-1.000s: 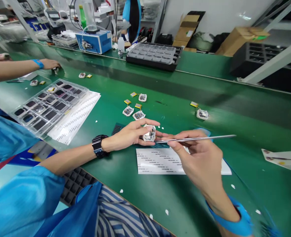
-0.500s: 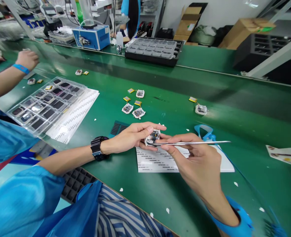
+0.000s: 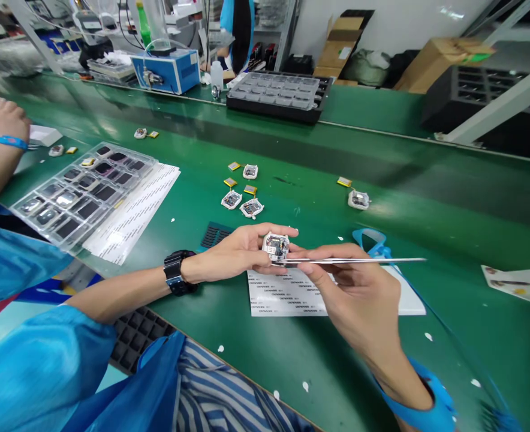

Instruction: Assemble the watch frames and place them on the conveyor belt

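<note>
My left hand (image 3: 242,252) grips a white smartwatch case (image 3: 276,246) whose circuit board faces up. In my right hand (image 3: 359,288) is a pair of slim metal tweezers (image 3: 355,260), lying nearly level, with the tips at the lower edge of the case. Whether the tips pinch anything is too small to tell. A printed white sheet (image 3: 283,297) lies on the bench under both hands. Beyond them sit several more watch cases (image 3: 252,207), each with a small yellow battery (image 3: 250,189) beside it. One such case (image 3: 359,199) stands apart to the right.
At left, a clear tray (image 3: 85,180) holds dark watch screens, beside a co-worker's hands (image 3: 11,120). A blue wrist strap (image 3: 373,240) with its cord lies at right. The back ledge carries a blue box device (image 3: 168,72) and a black tray (image 3: 274,108).
The watch case has turned in my left hand, and my left thumb has moved down off its board to the edge. The co-worker's hand has moved left.
</note>
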`<state>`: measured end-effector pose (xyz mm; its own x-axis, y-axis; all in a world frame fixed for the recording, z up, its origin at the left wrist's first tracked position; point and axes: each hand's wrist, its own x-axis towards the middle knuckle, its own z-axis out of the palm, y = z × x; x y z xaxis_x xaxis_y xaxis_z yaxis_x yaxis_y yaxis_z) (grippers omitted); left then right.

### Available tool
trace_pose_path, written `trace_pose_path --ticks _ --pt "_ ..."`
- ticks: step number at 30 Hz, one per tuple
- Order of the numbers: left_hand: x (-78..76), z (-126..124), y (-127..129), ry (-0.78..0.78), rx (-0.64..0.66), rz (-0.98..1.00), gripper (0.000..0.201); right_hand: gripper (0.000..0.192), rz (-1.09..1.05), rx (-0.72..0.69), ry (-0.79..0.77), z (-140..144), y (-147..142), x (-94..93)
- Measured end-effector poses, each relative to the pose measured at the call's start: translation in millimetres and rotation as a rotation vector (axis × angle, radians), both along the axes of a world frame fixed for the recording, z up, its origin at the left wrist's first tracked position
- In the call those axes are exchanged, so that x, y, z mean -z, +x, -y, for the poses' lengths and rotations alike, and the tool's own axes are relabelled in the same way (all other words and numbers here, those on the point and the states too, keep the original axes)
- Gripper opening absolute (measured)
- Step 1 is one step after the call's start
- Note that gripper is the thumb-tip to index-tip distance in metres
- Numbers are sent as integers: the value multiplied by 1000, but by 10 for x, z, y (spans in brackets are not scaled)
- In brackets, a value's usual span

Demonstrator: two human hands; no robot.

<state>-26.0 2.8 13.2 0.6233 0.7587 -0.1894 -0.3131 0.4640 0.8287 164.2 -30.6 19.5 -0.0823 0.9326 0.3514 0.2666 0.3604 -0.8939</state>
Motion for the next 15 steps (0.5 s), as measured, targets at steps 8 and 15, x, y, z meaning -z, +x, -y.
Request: trace_pose_path --ticks 8,15 --pt "-50 -4 -14 -15 -7 3 56 25 -108 -49 -63 -19 26 -31" --pt "-64 5 2 -32 -22 -13 58 13 -111 -60 -5 6 43 8"
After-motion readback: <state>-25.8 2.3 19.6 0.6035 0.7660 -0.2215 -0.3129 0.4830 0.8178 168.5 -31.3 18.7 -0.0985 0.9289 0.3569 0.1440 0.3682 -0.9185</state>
